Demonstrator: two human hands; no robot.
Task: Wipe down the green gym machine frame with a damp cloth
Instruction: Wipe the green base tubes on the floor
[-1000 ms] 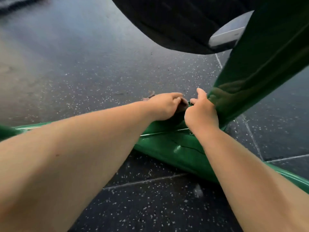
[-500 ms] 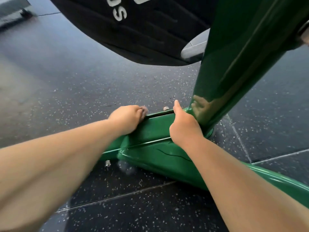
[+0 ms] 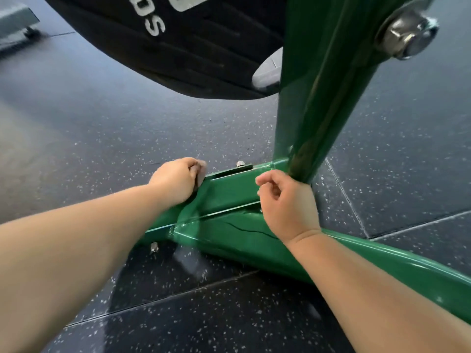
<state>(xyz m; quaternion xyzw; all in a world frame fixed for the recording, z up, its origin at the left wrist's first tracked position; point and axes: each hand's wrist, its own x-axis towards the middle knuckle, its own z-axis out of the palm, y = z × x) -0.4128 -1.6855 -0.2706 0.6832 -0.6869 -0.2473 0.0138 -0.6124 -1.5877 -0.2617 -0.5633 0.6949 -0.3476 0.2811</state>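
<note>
The left hand (image 3: pixel 175 180) is gripping a bunched cloth (image 3: pixel 201 171), fingers curled round it, and is pressing it against the top edge of the green frame (image 3: pixel 229 193) at the 9 o'clock end of the low crossbar. Only a small pinkish fold of the cloth is showing past the knuckles. The right hand (image 3: pixel 286 200) is sitting at the crossbar's 3 o'clock end, its side touching the foot of the upright post (image 3: pixel 321 98). Its fingers are curling loosely and holding nothing. The post is rising toward 1 o'clock and carrying a large silver bolt (image 3: pixel 407 31). A black plate (image 3: pixel 191 47) with white lettering is filling the view at 12 o'clock, above the speckled dark floor (image 3: pixel 89 128). A green base tube (image 3: pixel 382 261) is running toward 4 o'clock under the right forearm.
</note>
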